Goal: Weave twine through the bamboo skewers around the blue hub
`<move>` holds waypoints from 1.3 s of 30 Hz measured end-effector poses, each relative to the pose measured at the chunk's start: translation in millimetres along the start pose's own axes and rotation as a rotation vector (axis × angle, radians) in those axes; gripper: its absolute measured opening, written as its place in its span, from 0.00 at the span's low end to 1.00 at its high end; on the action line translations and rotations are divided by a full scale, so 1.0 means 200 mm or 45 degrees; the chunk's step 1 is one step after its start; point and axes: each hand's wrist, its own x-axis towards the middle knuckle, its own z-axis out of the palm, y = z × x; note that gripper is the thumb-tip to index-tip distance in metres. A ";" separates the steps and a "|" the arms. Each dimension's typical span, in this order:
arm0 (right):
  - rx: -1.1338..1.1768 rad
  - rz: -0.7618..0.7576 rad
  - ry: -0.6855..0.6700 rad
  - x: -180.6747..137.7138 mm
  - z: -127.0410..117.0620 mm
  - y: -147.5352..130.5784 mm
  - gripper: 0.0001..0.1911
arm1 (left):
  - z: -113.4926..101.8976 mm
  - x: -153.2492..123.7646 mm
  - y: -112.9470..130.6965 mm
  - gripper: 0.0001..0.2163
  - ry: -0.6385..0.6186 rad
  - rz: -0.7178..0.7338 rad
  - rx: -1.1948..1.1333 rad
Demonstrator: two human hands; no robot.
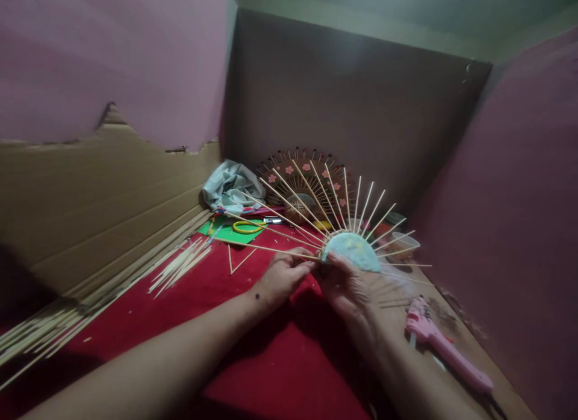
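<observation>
A pale blue half-disc (355, 251) with thin wooden sticks fanned out from its curved edge is held up in front of me. My right hand (347, 289) grips it at its lower left, thumb on the blue face. The fingers behind it are hidden. My left hand (285, 278) is closed around the inner end of the lowest left stick (262, 247), right by the disc's left corner. Both hands' fingertips nearly meet there.
Loose sticks (180, 265) lie left on the red cloth (180, 336), with a longer bundle (40, 330) nearer me. Yellow-handled scissors (246, 227) rest on green paper (212, 228). Behind stand a flower-decorated fan (307, 167) and crumpled cloth (232, 185). At right lies a pink glue gun (447, 351).
</observation>
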 end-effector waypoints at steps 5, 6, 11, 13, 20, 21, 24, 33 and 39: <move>-0.065 -0.014 0.019 0.00 -0.02 0.00 0.06 | -0.04 0.04 -0.03 0.09 -0.008 -0.056 0.165; -0.064 -0.014 0.023 0.00 -0.02 0.00 0.06 | -0.05 0.05 -0.04 0.09 -0.011 -0.030 0.190; -0.094 0.060 0.022 0.00 -0.04 0.01 0.05 | -0.09 0.08 -0.09 0.10 0.020 0.017 0.235; -0.102 0.045 -0.001 0.01 -0.06 0.02 0.05 | -0.09 0.08 -0.10 0.11 0.034 0.043 0.261; -0.117 0.089 -0.087 0.01 -0.05 0.02 0.04 | -0.11 0.10 -0.09 0.13 0.111 0.046 0.303; -0.120 0.100 -0.085 0.00 -0.04 0.02 0.04 | -0.11 0.10 -0.08 0.13 0.115 0.042 0.308; -0.130 0.120 -0.061 -0.01 -0.01 0.00 0.05 | -0.12 0.10 -0.07 0.12 0.123 0.044 0.298; -0.038 0.006 -0.028 0.02 -0.04 0.03 0.06 | -0.10 0.10 -0.03 0.10 0.144 0.035 0.194; -0.042 0.035 0.027 0.01 -0.01 0.01 0.04 | -0.12 0.11 -0.01 0.11 0.123 -0.011 0.120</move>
